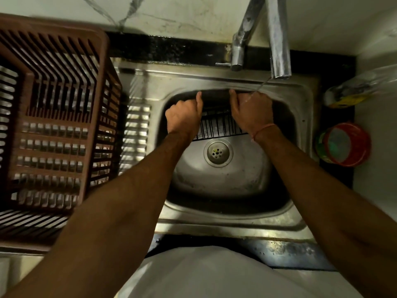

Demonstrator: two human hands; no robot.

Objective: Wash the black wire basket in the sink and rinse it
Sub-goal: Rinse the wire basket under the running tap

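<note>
Nearest the person, the front rim of the sink (214,224) runs along the dark tabletop (279,252) edge, and both forearms reach over it into the bowl. The drain (217,153) lies bare in the middle of the bowl, with open steel floor around it.

Just beyond the drain stands the black wire basket (217,125), tipped up against the far wall of the sink. The left hand (184,116) grips its left side with curled fingers, thumb raised along the rim; the right hand (251,112) grips the right side likewise. A thin stream from the tap (279,39) falls onto the right hand and the basket's top edge, so this looks like the rinsing step.

Next, I judge, the basket needs turning under that narrow stream so every wire gets wet. There is room toward the drain; the far wall is tight. A brown crate (53,117) borders the sink's left, a red tub (345,145) its right.
</note>
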